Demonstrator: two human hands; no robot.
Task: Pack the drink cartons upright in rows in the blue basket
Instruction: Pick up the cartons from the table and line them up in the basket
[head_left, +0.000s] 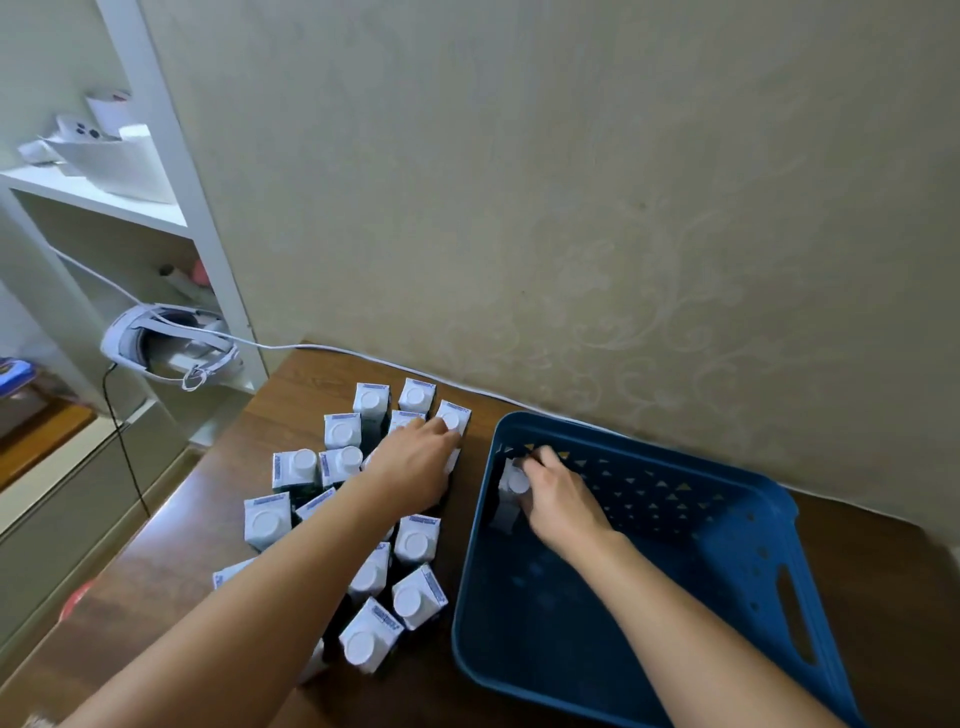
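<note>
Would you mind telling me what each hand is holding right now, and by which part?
The right hand holds one carton by its top, inside the blue basket. The left hand rests on the table cartons; its grip cannot be told.

The blue basket (727, 571) stands on the brown surface (171, 587), close to the wall. Inside the basket, at its far left corner, one drink carton (511, 493) stands upright, and the right hand (558, 501) is closed around it, with the fingers (535, 462) over its white cap. The rest of the basket floor is bare. Just left of the basket, many cartons (363, 519) stand upright in a loose group. The left hand (415, 462) reaches over this group and its fingers touch a carton (453, 415) at the far side, near the basket's left rim.
</note>
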